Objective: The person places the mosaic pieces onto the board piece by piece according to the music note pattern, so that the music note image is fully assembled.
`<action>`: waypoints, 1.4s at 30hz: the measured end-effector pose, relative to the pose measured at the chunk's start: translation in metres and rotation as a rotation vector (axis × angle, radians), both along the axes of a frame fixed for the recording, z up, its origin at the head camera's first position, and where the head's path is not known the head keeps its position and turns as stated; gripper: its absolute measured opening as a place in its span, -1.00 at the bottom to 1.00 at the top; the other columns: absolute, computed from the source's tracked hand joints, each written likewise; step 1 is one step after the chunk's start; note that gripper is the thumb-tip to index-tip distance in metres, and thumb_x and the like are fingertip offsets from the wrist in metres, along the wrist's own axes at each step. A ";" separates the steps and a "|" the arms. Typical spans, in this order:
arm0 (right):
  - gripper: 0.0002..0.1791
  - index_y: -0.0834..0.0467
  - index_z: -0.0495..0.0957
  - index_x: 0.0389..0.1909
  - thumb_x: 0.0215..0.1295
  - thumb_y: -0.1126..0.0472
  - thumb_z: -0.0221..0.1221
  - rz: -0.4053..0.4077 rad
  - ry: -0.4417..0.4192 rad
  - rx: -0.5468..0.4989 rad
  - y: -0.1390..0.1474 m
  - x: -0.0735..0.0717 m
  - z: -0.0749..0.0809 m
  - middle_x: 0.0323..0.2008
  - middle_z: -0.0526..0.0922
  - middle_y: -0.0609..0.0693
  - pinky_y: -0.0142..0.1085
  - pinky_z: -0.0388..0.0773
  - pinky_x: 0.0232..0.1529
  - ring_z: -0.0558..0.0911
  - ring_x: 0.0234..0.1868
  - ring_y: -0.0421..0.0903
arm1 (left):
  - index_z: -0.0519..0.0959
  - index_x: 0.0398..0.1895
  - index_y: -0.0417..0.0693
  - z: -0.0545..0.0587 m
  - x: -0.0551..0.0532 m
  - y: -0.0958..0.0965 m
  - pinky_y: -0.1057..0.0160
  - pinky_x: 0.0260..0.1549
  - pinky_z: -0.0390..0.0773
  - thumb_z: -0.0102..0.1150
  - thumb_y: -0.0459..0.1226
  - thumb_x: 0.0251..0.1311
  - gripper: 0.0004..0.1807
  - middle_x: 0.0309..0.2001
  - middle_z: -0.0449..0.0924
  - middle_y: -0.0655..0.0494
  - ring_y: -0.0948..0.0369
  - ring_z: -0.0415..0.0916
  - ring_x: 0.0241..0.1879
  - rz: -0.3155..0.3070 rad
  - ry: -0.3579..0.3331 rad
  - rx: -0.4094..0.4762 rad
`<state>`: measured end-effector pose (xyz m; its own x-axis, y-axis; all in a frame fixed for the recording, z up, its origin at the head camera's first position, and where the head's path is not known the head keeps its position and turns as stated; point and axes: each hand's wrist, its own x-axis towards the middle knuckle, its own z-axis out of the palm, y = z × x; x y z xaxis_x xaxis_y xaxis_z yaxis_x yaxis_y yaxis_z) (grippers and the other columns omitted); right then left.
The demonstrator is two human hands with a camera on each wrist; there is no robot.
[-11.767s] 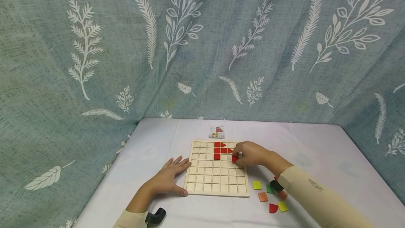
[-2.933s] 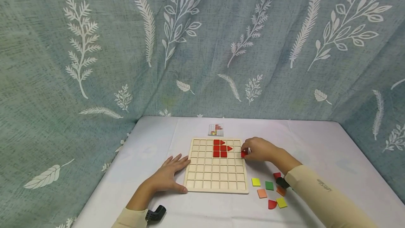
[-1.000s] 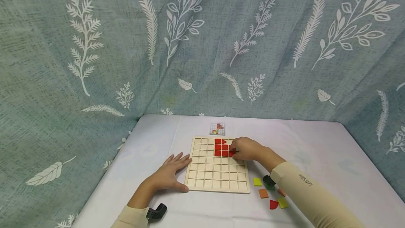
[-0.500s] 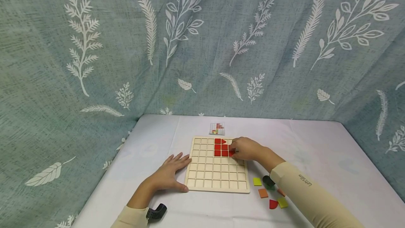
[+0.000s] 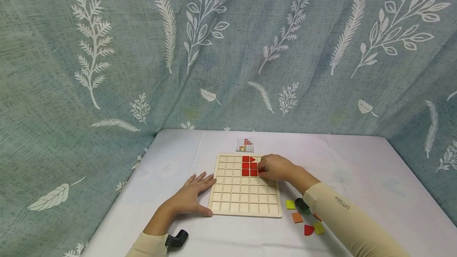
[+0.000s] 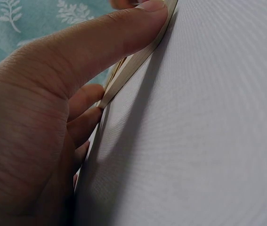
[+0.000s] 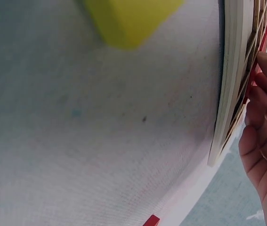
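Observation:
My left hand [image 5: 192, 198] rests at the left edge of a square wooden grid board [image 5: 246, 214], fingers spread along its side and thumb at the near corner. In the left wrist view the thumb [image 6: 142, 28] touches the board's rim. On the board's upper part sit red square tiles [image 5: 246, 172] and a red triangle tile [image 5: 252, 159]. My right hand [image 5: 276, 168] is over the board's upper right, thumb and forefinger pinching a red tile [image 5: 261, 171] beside the third row's squares. The hand covers most of that tile; its fingertips also show at a red tile in the right wrist view.
Loose tiles lie right of the board: yellow [image 5: 290, 204], orange [image 5: 297, 217], a red quarter-round [image 5: 308, 230] and another yellow one [image 5: 319, 228]. The right sleeve partly covers others. A small pattern card [image 5: 245, 145] lies beyond the board's far edge.
A second red square now sits in the third row. My right hand has brought another red tile from the board's right edge leftward to that row. My left hand stays put.

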<state>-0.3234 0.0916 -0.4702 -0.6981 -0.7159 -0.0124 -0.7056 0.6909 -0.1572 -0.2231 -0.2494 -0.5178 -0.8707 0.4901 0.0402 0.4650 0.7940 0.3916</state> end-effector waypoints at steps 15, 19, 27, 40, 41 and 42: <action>-0.78 0.08 0.72 -0.15 0.25 0.08 0.30 0.020 -0.018 -0.016 0.011 0.002 0.001 -0.26 0.61 -0.16 -0.24 0.58 -0.10 0.59 -0.21 -0.21 | 0.25 0.47 0.08 -0.002 -0.001 0.000 -0.10 0.42 -0.25 0.28 0.51 -0.44 0.30 0.49 0.09 0.21 0.07 -0.15 0.49 0.013 -0.004 -0.016; -0.81 0.08 0.72 -0.18 0.25 0.09 0.30 0.039 0.005 -0.010 0.015 0.002 0.001 -0.27 0.61 -0.15 -0.24 0.58 -0.13 0.58 -0.24 -0.21 | 0.27 0.46 0.05 -0.001 -0.001 0.000 -0.14 0.41 -0.23 0.31 0.49 -0.42 0.29 0.48 0.11 0.15 0.02 -0.13 0.49 0.001 0.004 -0.002; -0.84 0.06 0.73 -0.22 0.26 0.10 0.29 0.034 0.021 0.008 0.021 0.001 0.001 -0.29 0.60 -0.19 -0.26 0.58 -0.18 0.54 -0.30 -0.26 | 0.28 0.45 0.04 -0.001 -0.001 0.000 -0.15 0.41 -0.22 0.30 0.49 -0.42 0.28 0.47 0.13 0.14 0.01 -0.11 0.49 0.008 0.004 -0.004; -0.82 0.16 0.73 -0.16 0.25 0.22 0.28 -0.018 0.004 0.031 0.049 0.001 0.013 -0.29 0.61 -0.12 -0.21 0.60 -0.14 0.61 -0.24 -0.17 | 0.28 0.46 0.05 0.000 -0.001 0.000 -0.15 0.41 -0.24 0.33 0.47 -0.42 0.28 0.48 0.12 0.14 0.00 -0.13 0.49 0.008 -0.009 0.000; -0.82 0.17 0.72 -0.17 0.25 0.24 0.27 -0.019 0.004 0.035 0.052 0.001 0.013 -0.30 0.61 -0.11 -0.20 0.60 -0.14 0.61 -0.23 -0.15 | 0.28 0.46 0.05 0.000 0.000 0.000 -0.15 0.41 -0.24 0.33 0.47 -0.42 0.27 0.48 0.12 0.14 0.00 -0.13 0.49 0.008 -0.010 0.001; -0.83 0.18 0.72 -0.17 0.25 0.25 0.27 -0.021 0.002 0.041 0.055 0.001 0.014 -0.30 0.61 -0.10 -0.19 0.60 -0.13 0.62 -0.23 -0.14 | 0.28 0.46 0.07 0.000 0.000 0.000 -0.14 0.41 -0.25 0.32 0.47 -0.42 0.28 0.48 0.11 0.16 0.02 -0.14 0.49 0.011 -0.011 -0.001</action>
